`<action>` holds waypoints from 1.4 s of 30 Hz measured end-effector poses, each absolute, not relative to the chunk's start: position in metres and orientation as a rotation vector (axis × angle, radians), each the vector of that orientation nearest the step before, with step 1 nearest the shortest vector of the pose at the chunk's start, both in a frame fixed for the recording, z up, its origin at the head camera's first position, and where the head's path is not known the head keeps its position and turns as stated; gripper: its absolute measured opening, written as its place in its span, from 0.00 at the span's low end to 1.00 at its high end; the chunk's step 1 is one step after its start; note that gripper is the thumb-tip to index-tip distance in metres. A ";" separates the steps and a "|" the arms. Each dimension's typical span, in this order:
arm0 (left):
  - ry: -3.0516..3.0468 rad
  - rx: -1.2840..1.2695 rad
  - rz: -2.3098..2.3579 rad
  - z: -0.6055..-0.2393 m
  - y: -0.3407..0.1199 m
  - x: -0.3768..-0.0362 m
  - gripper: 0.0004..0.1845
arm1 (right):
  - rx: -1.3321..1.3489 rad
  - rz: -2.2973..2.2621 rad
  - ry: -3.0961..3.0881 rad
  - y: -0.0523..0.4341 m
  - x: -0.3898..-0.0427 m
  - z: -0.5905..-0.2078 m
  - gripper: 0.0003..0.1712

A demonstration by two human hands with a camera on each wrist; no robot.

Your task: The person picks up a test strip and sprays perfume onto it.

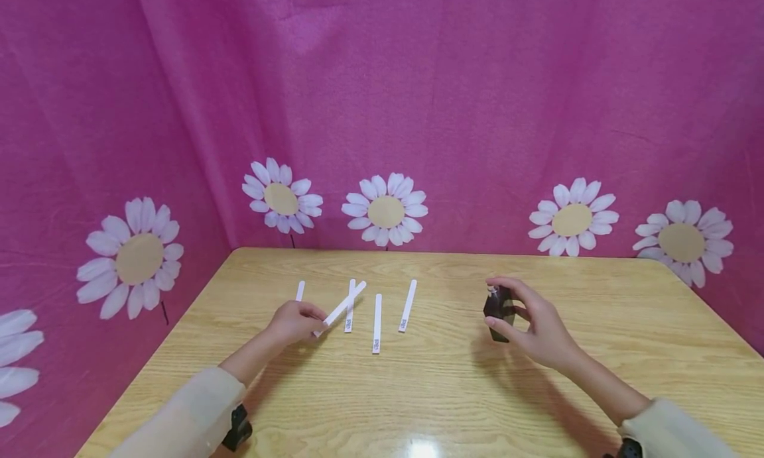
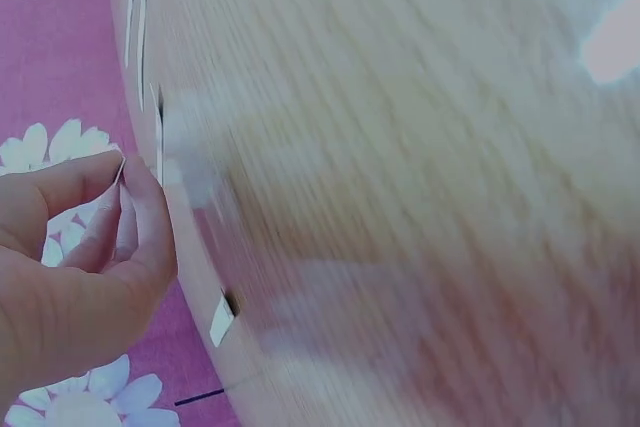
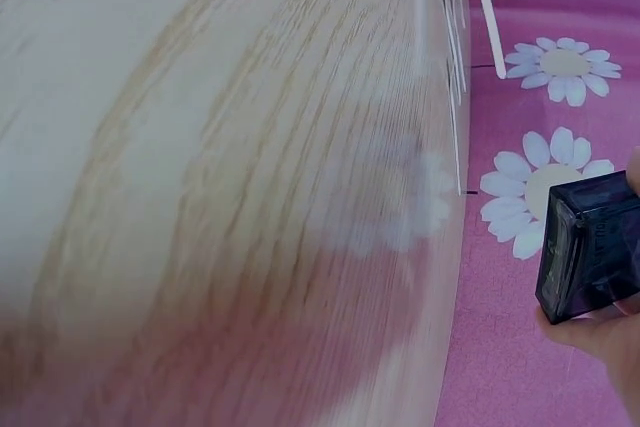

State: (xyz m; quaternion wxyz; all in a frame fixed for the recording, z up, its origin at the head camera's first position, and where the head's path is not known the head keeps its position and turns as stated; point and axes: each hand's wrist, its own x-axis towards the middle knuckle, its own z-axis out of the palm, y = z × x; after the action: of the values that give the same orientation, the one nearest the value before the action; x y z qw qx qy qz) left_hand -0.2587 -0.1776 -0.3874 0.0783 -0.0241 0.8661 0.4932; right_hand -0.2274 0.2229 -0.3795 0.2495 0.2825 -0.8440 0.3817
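Note:
My left hand [image 1: 296, 322] pinches one end of a white paper test strip [image 1: 346, 303] between thumb and fingers, at the left of the table. Its free end points away to the right and crosses over a printed strip [image 1: 349, 322] lying below it. In my right hand [image 1: 540, 332] is a dark glass perfume bottle [image 1: 497, 312], gripped with the thumb low and a finger at the sprayer on top. The right wrist view shows the bottle [image 3: 595, 242] held up above the table, and the held strip [image 3: 488, 27] beyond it.
More white strips lie on the wooden table [image 1: 430, 392]: one strip [image 1: 301, 290] behind the left hand, a middle strip [image 1: 377, 322] and another strip [image 1: 408, 305] to its right. A pink cloth [image 1: 477, 113] with daisies hangs behind and left of the table.

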 end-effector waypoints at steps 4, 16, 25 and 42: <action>2.525 -0.089 1.543 -0.384 -0.173 -0.257 0.11 | 0.774 1.057 -2.288 0.219 -0.226 -0.377 0.34; 2.375 0.079 1.646 -0.382 -0.162 -0.257 0.13 | 0.823 1.087 -2.258 0.206 -0.230 -0.377 0.33; 2.305 0.109 1.682 -0.383 -0.155 -0.259 0.13 | 0.840 1.122 -2.273 0.195 -0.236 -0.378 0.32; 2.320 0.193 1.641 -0.373 -0.142 -0.250 0.12 | 0.892 1.079 -2.274 0.171 -0.244 -0.370 0.31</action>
State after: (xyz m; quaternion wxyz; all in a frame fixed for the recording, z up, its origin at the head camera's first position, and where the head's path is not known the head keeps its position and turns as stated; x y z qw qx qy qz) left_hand -0.2495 -0.1418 -0.3732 0.1464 0.0671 0.8058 0.5699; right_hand -0.2441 0.1706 -0.3700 0.2335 0.3248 -0.8280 0.3930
